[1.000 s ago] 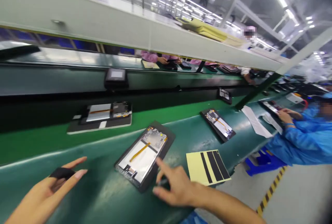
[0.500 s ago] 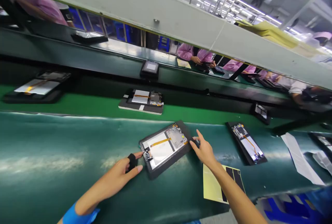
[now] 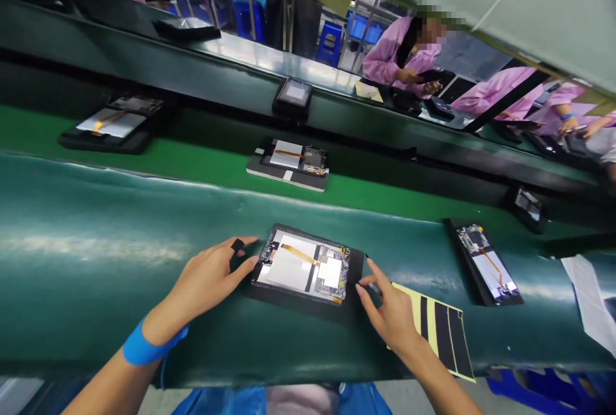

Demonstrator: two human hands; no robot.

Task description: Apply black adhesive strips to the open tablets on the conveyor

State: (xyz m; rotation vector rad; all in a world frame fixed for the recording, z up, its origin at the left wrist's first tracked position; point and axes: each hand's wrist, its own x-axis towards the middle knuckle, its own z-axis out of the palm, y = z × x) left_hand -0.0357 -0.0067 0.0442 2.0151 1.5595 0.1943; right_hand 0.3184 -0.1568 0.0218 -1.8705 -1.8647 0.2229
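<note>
Green bench mat (image 3: 96, 235) is carrying the open tablet on its black tray (image 3: 305, 271), dead centre. Left hand (image 3: 206, 280) and right hand (image 3: 392, 312) are bracing opposite tray edges, fingers spread, gripping nothing. Step looks like squaring up; next move needs light, even pressure.

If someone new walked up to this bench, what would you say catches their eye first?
Most likely the opened tablet in its dark tray on the green mat, white panel and orange ribbon cable exposed, with the left hand at one end and the right hand at the other. Next, the yellow sheet with black strips beside the right hand, and more opened devices on the bright green belt behind.
</note>
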